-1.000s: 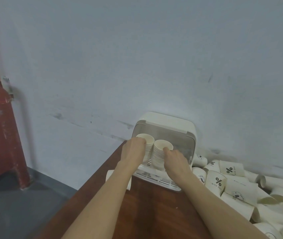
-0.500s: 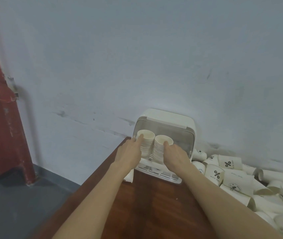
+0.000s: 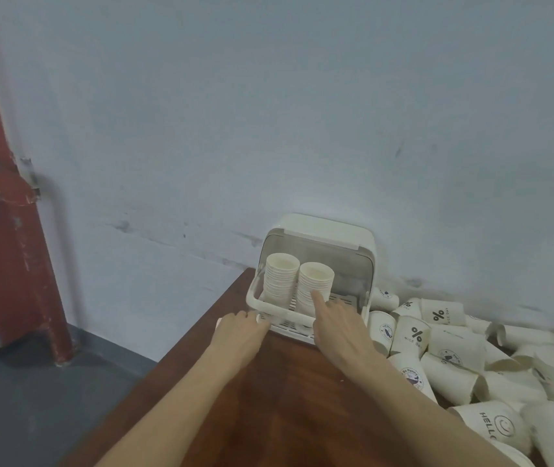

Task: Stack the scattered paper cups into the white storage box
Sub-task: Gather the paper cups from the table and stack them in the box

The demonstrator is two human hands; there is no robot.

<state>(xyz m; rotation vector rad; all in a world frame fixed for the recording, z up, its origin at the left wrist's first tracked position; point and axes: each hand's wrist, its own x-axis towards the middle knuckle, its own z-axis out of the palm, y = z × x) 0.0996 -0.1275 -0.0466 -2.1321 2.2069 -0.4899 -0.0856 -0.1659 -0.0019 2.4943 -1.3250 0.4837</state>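
Table: a brown wooden table (image 3: 269,399) fills the bottom of the view, and both forearms reach over it from the near edge.
Left hand: the left hand (image 3: 240,335) lies low at the front left corner of the box. Its fingers are relaxed and reach to the front rim; they hold nothing.
Right hand: the right hand (image 3: 339,328) is over the front rim of the box. Its index finger is stretched out and touches the lower part of the right stack; the other fingers are loose, so there is no grip.
Scattered cups: many loose paper cups (image 3: 464,358) lie on their sides in a heap on the right part of the table, just beside the box. Some carry a "%" print.
Storage box: the white storage box (image 3: 319,230) stands at the far end of the table, against the wall, with its front open.
Stacks: the left stack (image 3: 280,278) and the right stack (image 3: 316,284) stand upright inside the box, side by side and touching.
Wall: a pale grey wall (image 3: 269,112) is behind; a red post (image 3: 2,214) is far left.
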